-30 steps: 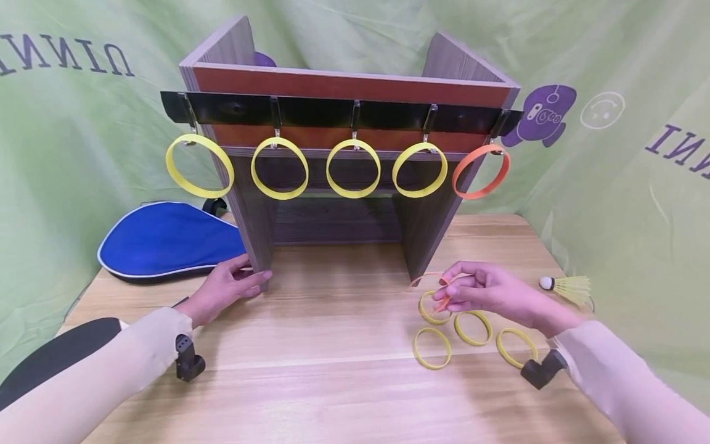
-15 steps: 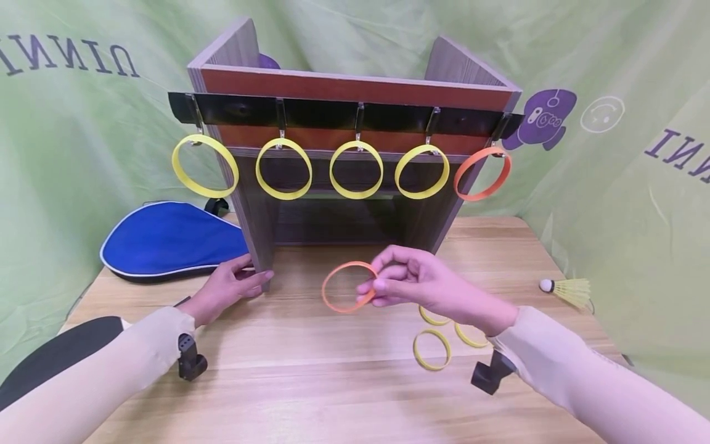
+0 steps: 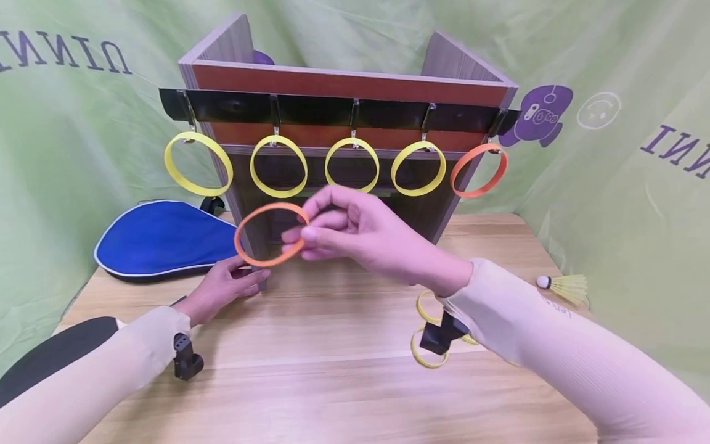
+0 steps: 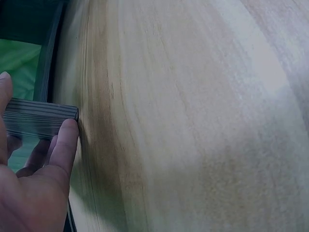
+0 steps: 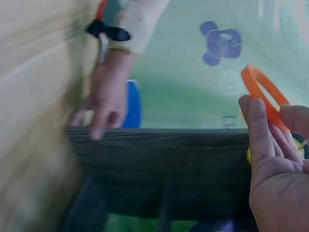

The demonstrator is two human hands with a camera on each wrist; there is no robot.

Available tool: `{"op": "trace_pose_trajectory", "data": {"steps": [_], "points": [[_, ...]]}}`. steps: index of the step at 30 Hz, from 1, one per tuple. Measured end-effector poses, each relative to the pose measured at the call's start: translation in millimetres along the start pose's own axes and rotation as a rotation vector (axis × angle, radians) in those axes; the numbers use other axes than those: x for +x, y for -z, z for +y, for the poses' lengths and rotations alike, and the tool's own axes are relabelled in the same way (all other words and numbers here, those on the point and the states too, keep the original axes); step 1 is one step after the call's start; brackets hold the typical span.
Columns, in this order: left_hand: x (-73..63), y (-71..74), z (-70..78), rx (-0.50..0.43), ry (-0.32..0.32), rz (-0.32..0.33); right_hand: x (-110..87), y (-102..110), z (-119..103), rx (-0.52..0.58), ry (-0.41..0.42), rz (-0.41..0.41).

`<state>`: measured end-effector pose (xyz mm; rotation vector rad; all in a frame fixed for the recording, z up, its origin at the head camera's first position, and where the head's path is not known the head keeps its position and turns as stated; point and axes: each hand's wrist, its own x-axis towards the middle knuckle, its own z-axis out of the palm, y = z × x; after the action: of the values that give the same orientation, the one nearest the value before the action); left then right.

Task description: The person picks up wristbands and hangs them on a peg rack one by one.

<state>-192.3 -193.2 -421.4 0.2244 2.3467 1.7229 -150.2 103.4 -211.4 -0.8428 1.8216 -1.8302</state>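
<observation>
My right hand (image 3: 363,234) pinches an orange wristband (image 3: 269,263) between thumb and fingers. It holds the band up before the shelf's left side panel, just below the hanging bands. In the right wrist view the orange wristband (image 5: 248,79) stands out from the fingertips. My left hand (image 3: 224,290) grips the foot of the wooden shelf's (image 3: 355,79) left panel; in the left wrist view, fingers (image 4: 65,140) touch the panel's edge. Several yellow wristbands (image 3: 279,193) and one orange wristband (image 3: 478,193) hang from hooks on a black strip (image 3: 316,112) across the shelf front.
More yellow wristbands (image 3: 429,364) lie on the table (image 3: 310,382), partly hidden by my right forearm. A blue racket case (image 3: 166,237) lies at left, a dark rounded object (image 3: 66,351) nearer. A shuttlecock (image 3: 563,287) lies at far right. Green cloth (image 3: 627,203) surrounds the table.
My right hand has lifted the orange wristband from the table at right and carried it left and up toward the shelf's left side. My left hand keeps its place on the panel.
</observation>
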Motion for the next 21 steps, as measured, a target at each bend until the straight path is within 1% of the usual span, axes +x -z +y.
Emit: {"op": "trace_pose_trajectory", "data": {"steps": [2, 5, 10, 16, 19, 21], "points": [[-0.2, 0.2, 0.3, -0.009, 0.012, -0.008, 9.9, -5.1, -9.4, -0.006, 0.032, 0.018], [-0.8, 0.8, 1.0, -0.020, 0.024, -0.023, 23.9, -15.4, -21.2, 0.009, 0.064, 0.067], [-0.8, 3.6, 1.0, -0.002, 0.051, -0.026, 42.2, -37.9, -27.2, 0.082, 0.115, 0.111], [-0.4, 4.7, 1.4, 0.016, 0.043, -0.029, 53.6, -60.3, -30.3, 0.073, 0.210, 0.132], [-0.5, 4.4, 1.8, 0.023, 0.037, -0.027, 57.2, -67.3, -30.5, 0.067, 0.231, 0.137], [-0.7, 4.7, 2.1, 0.028, 0.037, -0.023, 59.2, -70.8, -29.9, 0.068, 0.227, 0.144]]}}
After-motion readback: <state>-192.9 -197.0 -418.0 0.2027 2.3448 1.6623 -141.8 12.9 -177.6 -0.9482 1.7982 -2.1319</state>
